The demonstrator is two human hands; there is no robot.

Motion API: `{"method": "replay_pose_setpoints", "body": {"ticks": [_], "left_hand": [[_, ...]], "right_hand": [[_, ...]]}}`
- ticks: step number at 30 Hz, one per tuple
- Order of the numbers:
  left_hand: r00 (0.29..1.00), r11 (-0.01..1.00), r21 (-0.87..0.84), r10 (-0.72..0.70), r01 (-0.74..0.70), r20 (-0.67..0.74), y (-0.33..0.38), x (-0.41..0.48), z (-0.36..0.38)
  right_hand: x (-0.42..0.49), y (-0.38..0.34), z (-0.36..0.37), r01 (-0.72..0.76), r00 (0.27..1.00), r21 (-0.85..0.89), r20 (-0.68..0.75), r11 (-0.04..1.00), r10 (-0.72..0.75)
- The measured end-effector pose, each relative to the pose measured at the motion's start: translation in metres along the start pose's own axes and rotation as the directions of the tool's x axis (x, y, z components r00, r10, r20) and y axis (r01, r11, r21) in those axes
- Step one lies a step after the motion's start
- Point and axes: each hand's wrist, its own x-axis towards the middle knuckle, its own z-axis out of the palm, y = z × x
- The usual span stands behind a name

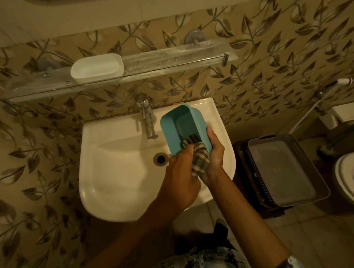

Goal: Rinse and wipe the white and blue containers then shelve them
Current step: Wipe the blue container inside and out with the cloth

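Both forearms reach in from 6 o'clock and meet over the right half of the sink (pixel 112 171). My left hand (pixel 180 175) comes in knuckles-up at 5 o'clock of the drain (pixel 161 158). My right hand (pixel 216 154) lies just beside it at 3 o'clock, palm turned toward the left hand.

Count: two hands, two containers, one cloth, one tap (pixel 147 116), one shelf.

The blue container (pixel 178 125) is tilted above the basin, its open side facing me, just to the right of the tap. My right fingers (pixel 210 133) are wrapped round its near right edge and grasp it. My left fingers (pixel 182 154) are clenched on the checked cloth (pixel 200 160). One end of the cloth is pushed inside the container against its lower wall. The other end hangs down between my two hands.

The white container (pixel 96 68) stands upright on the glass shelf (pixel 166 55), at 11 o'clock of the sink, well apart from both hands.

A grey basket (pixel 293 174) sits at 3 o'clock of the sink.
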Motion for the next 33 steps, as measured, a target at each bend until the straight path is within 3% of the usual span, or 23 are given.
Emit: {"method": "replay_pose_setpoints", "body": {"ticks": [3,6,8,10,12,15,17,19,22,25,28,30,33], "left_hand": [[0.997,0.986,-0.151,-0.071,0.068,-0.017,0.014,0.01,-0.006],[0.983,0.901,-0.394,-0.177,0.18,0.045,0.016,0.016,-0.015],[0.987,0.895,-0.416,-0.144,0.161,0.073,0.011,0.014,-0.016],[0.996,0.971,-0.235,-0.037,0.054,0.076,-0.001,0.012,-0.014],[0.992,0.993,0.087,0.065,-0.075,0.112,-0.016,0.013,-0.011],[0.964,0.834,0.496,0.147,-0.241,0.222,-0.035,0.021,-0.019],[0.958,0.787,0.553,0.177,-0.274,0.224,-0.04,0.023,-0.023],[0.974,0.868,0.444,0.174,-0.221,0.144,-0.038,0.016,-0.02],[0.998,0.991,0.119,0.056,-0.059,0.032,-0.027,0.004,-0.009],[0.998,0.989,-0.138,-0.057,0.059,0.025,-0.014,0.009,-0.013],[0.984,0.9,-0.399,-0.155,0.175,0.082,-0.008,0.017,-0.023],[0.99,0.912,-0.387,-0.136,0.137,0.032,-0.006,0.019,-0.023],[0.995,0.99,-0.138,-0.038,0.024,-0.097,-0.013,0.023,-0.024]], "right_hand": [[0.004,0.006,0.005,0.039,0.999,0.024,-0.018,0.999,-0.039],[0.008,0.009,0.005,0.121,0.992,0.053,-0.025,0.991,-0.12],[0.011,0.009,0.005,0.147,0.989,0.029,-0.022,0.989,-0.147],[0.012,0.006,0.004,0.14,0.99,0.001,-0.013,0.99,-0.14],[0.013,0.002,0.001,0.118,0.993,-0.002,0.003,0.993,-0.118],[0.013,-0.001,-0.001,0.119,0.993,-0.024,0.009,0.993,-0.119],[0.013,0.0,0.001,0.128,0.992,-0.018,0.011,0.992,-0.127],[0.014,0.003,0.005,0.122,0.992,-0.001,0.01,0.993,-0.122],[0.015,0.011,0.009,0.083,0.996,0.013,-0.011,0.996,-0.083],[0.017,0.021,0.007,0.108,0.993,-0.001,-0.041,0.994,-0.108],[0.018,0.028,0.005,0.234,0.971,-0.057,-0.034,0.97,-0.237],[0.017,0.032,0.006,0.312,0.949,-0.11,-0.021,0.944,-0.316],[0.011,0.029,0.005,0.301,0.953,-0.087,0.054,0.95,-0.297]]}}
